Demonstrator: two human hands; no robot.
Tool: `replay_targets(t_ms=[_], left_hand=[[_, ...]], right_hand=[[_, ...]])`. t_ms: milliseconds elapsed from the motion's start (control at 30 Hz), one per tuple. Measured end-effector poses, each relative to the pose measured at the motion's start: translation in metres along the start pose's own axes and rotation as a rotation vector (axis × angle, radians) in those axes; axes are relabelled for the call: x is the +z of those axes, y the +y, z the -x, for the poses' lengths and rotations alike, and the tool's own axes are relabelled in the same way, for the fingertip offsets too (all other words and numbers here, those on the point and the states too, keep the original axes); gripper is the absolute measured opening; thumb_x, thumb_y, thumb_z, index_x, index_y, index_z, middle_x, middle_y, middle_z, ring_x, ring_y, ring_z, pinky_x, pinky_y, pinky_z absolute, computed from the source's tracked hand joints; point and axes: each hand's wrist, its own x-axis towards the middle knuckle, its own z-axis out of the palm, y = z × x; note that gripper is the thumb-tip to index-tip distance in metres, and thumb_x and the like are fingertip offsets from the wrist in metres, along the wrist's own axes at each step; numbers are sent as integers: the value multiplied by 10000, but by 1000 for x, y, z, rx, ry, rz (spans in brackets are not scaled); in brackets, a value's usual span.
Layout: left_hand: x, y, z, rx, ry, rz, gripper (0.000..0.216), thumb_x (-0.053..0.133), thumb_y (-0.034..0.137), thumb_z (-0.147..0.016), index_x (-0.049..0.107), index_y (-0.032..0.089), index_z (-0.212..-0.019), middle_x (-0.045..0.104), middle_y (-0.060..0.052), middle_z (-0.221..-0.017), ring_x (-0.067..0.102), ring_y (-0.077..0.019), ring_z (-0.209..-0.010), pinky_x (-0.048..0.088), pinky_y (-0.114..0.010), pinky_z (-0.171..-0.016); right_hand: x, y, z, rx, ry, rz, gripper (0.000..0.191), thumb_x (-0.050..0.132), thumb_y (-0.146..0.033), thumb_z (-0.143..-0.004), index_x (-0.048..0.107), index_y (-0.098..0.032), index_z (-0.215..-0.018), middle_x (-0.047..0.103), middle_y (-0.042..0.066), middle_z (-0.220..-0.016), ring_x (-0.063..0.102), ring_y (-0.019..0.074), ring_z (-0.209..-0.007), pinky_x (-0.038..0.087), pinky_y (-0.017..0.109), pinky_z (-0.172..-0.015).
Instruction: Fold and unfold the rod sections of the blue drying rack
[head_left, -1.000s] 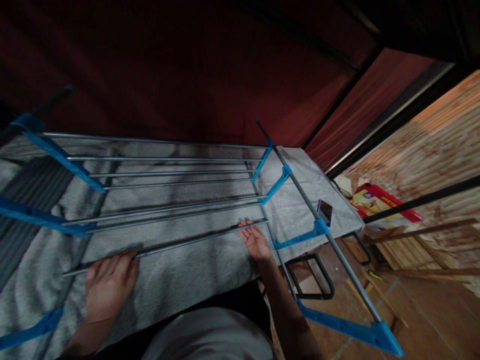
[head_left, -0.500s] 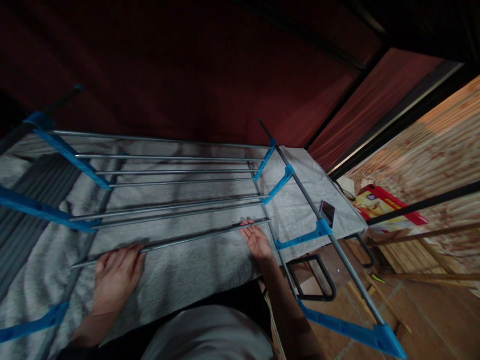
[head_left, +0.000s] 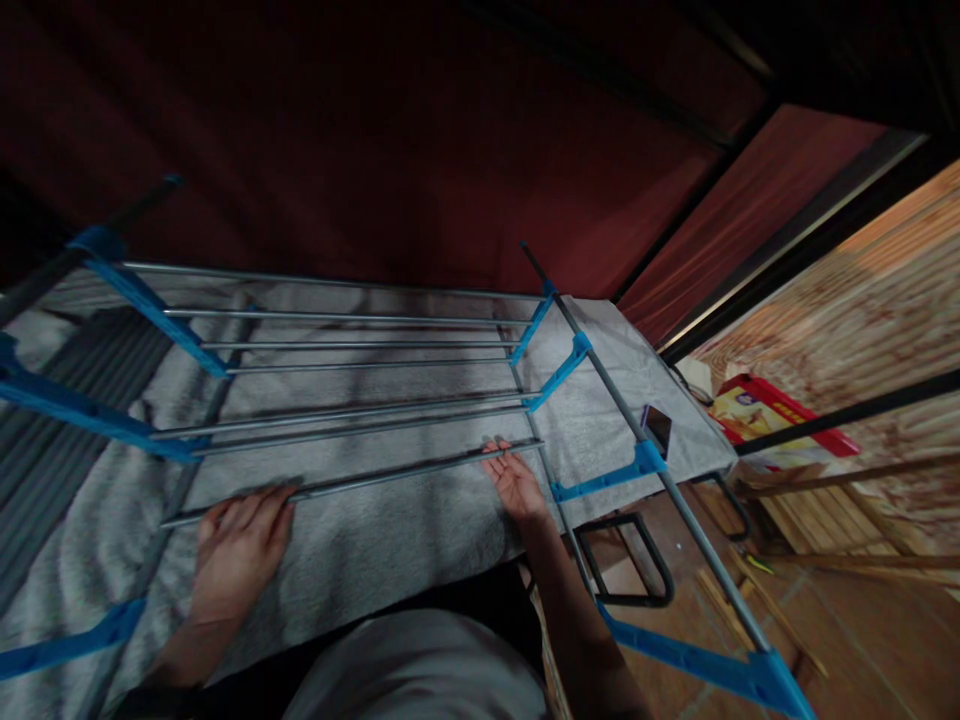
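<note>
A grey metal tube (head_left: 390, 474) lies across in front of me, joined to none of the blue brackets that I can see. My left hand (head_left: 244, 545) is closed over it near its left end. Close to the other end, my right hand (head_left: 516, 482) grips it palm up, with the fingertips around it. Beyond the tube stands a partly built rack. Several tubes (head_left: 360, 318) of it run between a blue bracket (head_left: 150, 310) on the left and a blue bracket (head_left: 536, 325) on the right. Nearer me on the right is another blue bracket (head_left: 611, 475).
A grey fleecy cloth (head_left: 405, 560) covers the surface under the rack. Several loose grey tubes (head_left: 82, 400) lie at the left. A phone (head_left: 657, 428) rests at the right edge. Past it are a red and yellow box (head_left: 784, 415) and a black metal frame (head_left: 626, 560).
The left side of the rack and the tube's left end sit slightly further right in the view. Both hands keep their hold on the tube.
</note>
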Motion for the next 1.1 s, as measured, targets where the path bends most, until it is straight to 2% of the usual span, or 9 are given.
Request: replay_targets(t_ms=[167, 300, 433, 600, 700, 800, 933, 1100], left_hand=[[-4, 1, 0, -19, -35, 34, 376, 430, 348, -1063, 709, 203, -1268, 796, -121, -1090, 707, -312, -1023, 414, -463, -1038], [-7, 4, -4, -51, -56, 69, 384, 423, 352, -1065, 735, 218, -1244, 804, -114, -1107, 715, -306, -1050, 425, -456, -1036], [-10, 7, -8, -89, -53, 95, 364, 424, 350, -1062, 748, 236, -1182, 809, -107, -1117, 726, -294, -1062, 432, -463, -1062], [-20, 11, -9, -135, -76, 120, 351, 416, 315, -1047, 740, 237, -1154, 803, -114, -1088, 722, -301, -1063, 417, -497, -1115], [-27, 11, -9, -170, -97, 133, 349, 408, 308, -1036, 735, 237, -1135, 800, -107, -1054, 723, -300, -1041, 419, -499, -1115], [-31, 12, -9, -219, -82, 152, 329, 423, 333, -1029, 733, 242, -1088, 800, -96, -1017, 729, -301, -1013, 426, -499, -1109], [-29, 16, -10, -239, -59, 195, 318, 436, 353, -1027, 728, 246, -1090, 805, -91, -1016, 737, -294, -1002, 437, -492, -1088], [-27, 24, -10, -264, -41, 207, 319, 437, 350, -1025, 730, 238, -1080, 814, -100, -1015, 741, -303, -1001, 437, -505, -1071]], right_hand=[[-2, 0, -1, -2, -12, 26, 169, 762, -269, -866, 767, -300, -1032, 821, 29, -1205, 690, 203, -1324, 435, 471, -1261], [-1, -1, -2, 19, 24, 32, 159, 765, -255, -855, 780, -290, -1009, 833, 37, -1162, 722, 205, -1261, 523, 427, -1174], [4, -4, -3, 29, 52, 60, 152, 797, -231, -821, 787, -272, -968, 840, 50, -1106, 746, 219, -1201, 584, 410, -1090], [17, -2, -1, -20, 127, 72, 132, 826, -256, -799, 778, -264, -922, 836, 49, -1028, 765, 235, -1136, 578, 423, -1090], [29, 4, 6, -26, 114, 59, 124, 817, -277, -815, 771, -272, -931, 830, 34, -1030, 764, 219, -1113, 552, 419, -1127], [47, 15, 16, -6, 35, 62, 142, 819, -269, -812, 761, -281, -941, 823, 19, -1053, 759, 205, -1100, 537, 410, -1146], [77, 35, 29, 36, -78, 77, 177, 836, -281, -807, 745, -279, -958, 813, 26, -1057, 758, 225, -1076, 537, 449, -1149], [100, 59, 36, 106, -130, 66, 161, 830, -257, -828, 744, -278, -962, 815, 31, -1053, 764, 218, -981, 567, 466, -1100]])
